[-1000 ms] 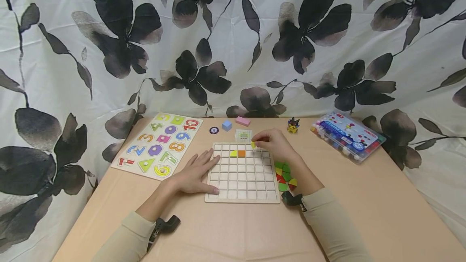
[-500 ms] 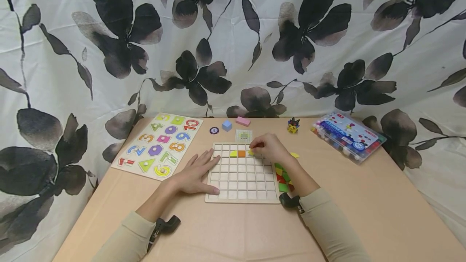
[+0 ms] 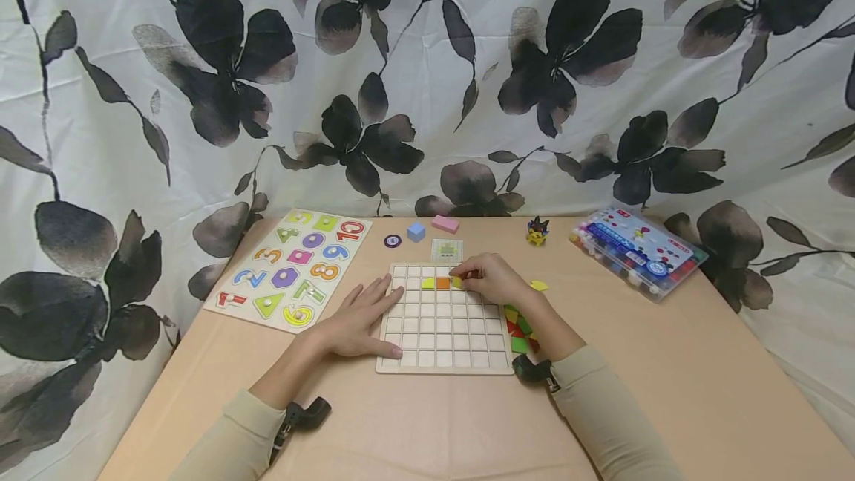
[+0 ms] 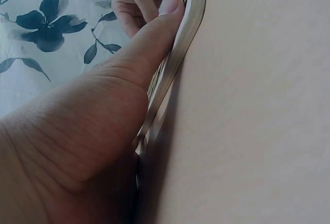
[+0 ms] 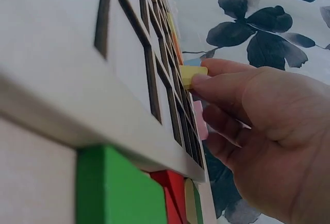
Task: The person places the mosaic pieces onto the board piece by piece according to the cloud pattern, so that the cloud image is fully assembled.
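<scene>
A wooden grid board (image 3: 444, 371) lies in the middle of the table. My left hand (image 3: 352, 324) rests over its left edge with the fingers spread; in the left wrist view the thumb (image 4: 160, 33) lies along the board's rim. Between thumb and index finger, my right hand (image 3: 493, 280) pinches a small yellow tile (image 5: 191, 74), close over a cell in the board's second row. Just left of that tile, an orange square tile (image 3: 443, 283) and another yellow tile (image 3: 428, 283) sit in cells of the same row.
Beside the board's right edge lie several loose green (image 3: 519, 345), red and yellow tiles, partly under my right forearm. Behind the board are a pattern card (image 3: 447, 250), blue block (image 3: 416, 231) and pink block (image 3: 445, 223). A number puzzle (image 3: 230, 277) lies left, a plastic case (image 3: 637, 251) right.
My right hand has brought the yellow tile from the board's top edge down and slightly left, beside the orange tile. The left hand has stayed in place.
</scene>
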Motion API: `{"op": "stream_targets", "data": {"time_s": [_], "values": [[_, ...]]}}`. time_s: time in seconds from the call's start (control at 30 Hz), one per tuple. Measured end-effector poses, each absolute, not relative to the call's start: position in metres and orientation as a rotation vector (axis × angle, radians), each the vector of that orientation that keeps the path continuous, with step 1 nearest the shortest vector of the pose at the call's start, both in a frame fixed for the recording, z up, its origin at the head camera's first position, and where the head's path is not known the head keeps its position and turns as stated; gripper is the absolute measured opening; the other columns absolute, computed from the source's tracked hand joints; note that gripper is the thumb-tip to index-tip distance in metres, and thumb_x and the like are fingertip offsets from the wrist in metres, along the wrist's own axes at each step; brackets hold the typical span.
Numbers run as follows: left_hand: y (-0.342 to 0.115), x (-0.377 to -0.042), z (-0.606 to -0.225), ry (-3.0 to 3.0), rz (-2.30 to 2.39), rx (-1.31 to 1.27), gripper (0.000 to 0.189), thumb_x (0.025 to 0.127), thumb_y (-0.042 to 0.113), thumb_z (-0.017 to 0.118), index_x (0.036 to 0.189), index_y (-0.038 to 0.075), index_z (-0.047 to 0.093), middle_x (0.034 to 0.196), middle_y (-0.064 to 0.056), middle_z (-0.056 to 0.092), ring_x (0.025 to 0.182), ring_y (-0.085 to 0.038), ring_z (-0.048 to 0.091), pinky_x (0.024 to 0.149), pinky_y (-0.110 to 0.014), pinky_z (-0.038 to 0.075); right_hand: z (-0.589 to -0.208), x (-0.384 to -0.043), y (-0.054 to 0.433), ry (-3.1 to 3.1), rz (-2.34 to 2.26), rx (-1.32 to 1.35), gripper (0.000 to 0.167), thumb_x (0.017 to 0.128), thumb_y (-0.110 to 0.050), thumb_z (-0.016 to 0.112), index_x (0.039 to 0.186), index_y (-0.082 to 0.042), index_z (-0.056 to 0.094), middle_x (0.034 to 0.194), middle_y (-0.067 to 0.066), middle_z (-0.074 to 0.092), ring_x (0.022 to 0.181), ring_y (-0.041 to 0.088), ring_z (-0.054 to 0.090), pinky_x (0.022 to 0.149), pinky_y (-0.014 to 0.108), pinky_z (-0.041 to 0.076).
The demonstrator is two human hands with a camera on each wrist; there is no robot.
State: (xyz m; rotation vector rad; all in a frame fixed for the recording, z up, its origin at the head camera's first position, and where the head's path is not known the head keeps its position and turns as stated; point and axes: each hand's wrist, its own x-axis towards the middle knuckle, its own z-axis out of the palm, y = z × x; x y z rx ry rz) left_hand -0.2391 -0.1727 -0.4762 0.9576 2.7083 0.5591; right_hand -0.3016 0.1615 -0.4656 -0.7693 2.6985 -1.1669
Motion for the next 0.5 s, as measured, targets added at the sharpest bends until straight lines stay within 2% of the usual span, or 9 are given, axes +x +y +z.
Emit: {"op": "stream_targets", "data": {"time_s": [0.27,0.5], "values": [[-0.1722,-0.2396,-0.4759,2.707,0.550,0.953,0.117,0.081,0.079,0.069,0.168,0.017,0.020,0.176,-0.017,0.001,0.163,-0.037,0.000,0.130,-0.061,0.000,-0.4675,-0.3039,0.1636,2.657,-1.210,-0.749,0.027,0.096,-0.004,0.073,0.121,-0.012,0.079,0.114,0.003,0.077,0.086,0.019,0.054,0.072,0.027,0.045],[-0.1723,-0.2400,-0.4769,2.706,0.554,0.940,0.118,0.080,0.081,0.068,0.168,0.019,0.020,0.176,-0.016,0.001,0.163,-0.035,-0.001,0.130,-0.060,-0.001,-0.4681,-0.3035,0.1628,2.743,-1.077,-0.780,0.027,0.097,-0.010,0.074,0.123,-0.013,0.079,0.104,0.000,0.069,0.091,0.020,0.053,0.075,0.030,0.042]]}}
